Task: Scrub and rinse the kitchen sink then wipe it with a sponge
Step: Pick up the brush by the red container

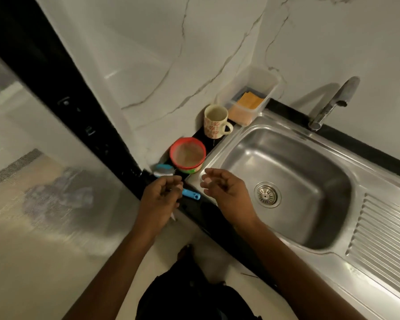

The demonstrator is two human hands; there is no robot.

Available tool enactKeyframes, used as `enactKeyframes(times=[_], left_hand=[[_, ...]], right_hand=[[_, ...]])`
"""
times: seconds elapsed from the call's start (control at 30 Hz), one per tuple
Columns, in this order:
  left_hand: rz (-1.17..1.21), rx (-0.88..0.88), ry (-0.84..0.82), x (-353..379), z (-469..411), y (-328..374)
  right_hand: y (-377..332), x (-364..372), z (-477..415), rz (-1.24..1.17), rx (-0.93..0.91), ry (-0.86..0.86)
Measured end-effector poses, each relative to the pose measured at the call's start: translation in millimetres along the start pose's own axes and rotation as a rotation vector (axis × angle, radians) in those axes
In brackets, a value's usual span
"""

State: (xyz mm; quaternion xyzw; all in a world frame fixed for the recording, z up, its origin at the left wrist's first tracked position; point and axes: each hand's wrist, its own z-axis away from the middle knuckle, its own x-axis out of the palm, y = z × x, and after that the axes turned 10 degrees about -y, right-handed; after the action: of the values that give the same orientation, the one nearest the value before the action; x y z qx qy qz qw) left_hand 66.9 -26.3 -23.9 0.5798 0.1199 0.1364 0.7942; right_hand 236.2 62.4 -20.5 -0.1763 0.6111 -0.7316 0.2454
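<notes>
Glass (32,181) fills the far left, blurred, with a black frame (62,72) running down beside it. Next up, at the corner of the dark counter (208,213), a blue scrub brush (164,170) lies with its head toward the wall. Its handle pokes out from under the left hand (161,197). That hand hangs right over the handle, fingers curled in. Whether they actually pinch it, I cannot tell.

Just behind sits a red-rimmed strainer (187,155), and further back a flowered mug (216,121) stands upright near the marble wall (159,54).

Now the right hand (226,192): it hovers above the sink's near left corner, fingers loosely bent, nothing in it, a clear gap between it and the left.

Back by the wall, a clear plastic tub (267,87) holds the orange sponge (251,101).

Then the steel sink (298,158) itself, with the drain strainer (267,194) in the basin floor. The tap (333,102) stands at the back rim, and the ribbed drainboard (383,239) runs off to the right.
</notes>
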Motion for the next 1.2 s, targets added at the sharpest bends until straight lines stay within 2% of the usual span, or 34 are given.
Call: enactKeyframes(times=[0.17, 0.3, 0.5, 0.67, 0.83, 0.97, 1.07, 1.2], left_hand=[[-0.039, -0.041, 0.032, -19, 11, -27], [-0.111, -0.07, 0.037, -36, 11, -40], [-0.149, -0.073, 0.045, -52, 3, -48], [-0.192, -0.083, 0.026, -60, -1, -52], [-0.225, -0.128, 0.029, -68, 1, -58], [-0.203, -0.134, 0.039, -71, 0, -55], [-0.141, -0.105, 0.031, -69, -6, -46], [-0.092, -0.06, -0.005, -58, -22, -24]], right_hand=[[23, 20, -2, 0.502, -0.025, -0.09], [26, 28, -20, 0.909, -0.128, -0.2], [20, 43, -47, 1.245, -0.025, -0.324], [22, 50, -53, 1.487, -0.019, -0.369], [24, 53, -54, 1.523, -0.054, -0.412], [16, 52, -43, 1.469, -0.14, -0.369], [-3, 41, -33, 1.305, -0.178, -0.292], [-22, 25, -31, 0.93, -0.193, -0.139]])
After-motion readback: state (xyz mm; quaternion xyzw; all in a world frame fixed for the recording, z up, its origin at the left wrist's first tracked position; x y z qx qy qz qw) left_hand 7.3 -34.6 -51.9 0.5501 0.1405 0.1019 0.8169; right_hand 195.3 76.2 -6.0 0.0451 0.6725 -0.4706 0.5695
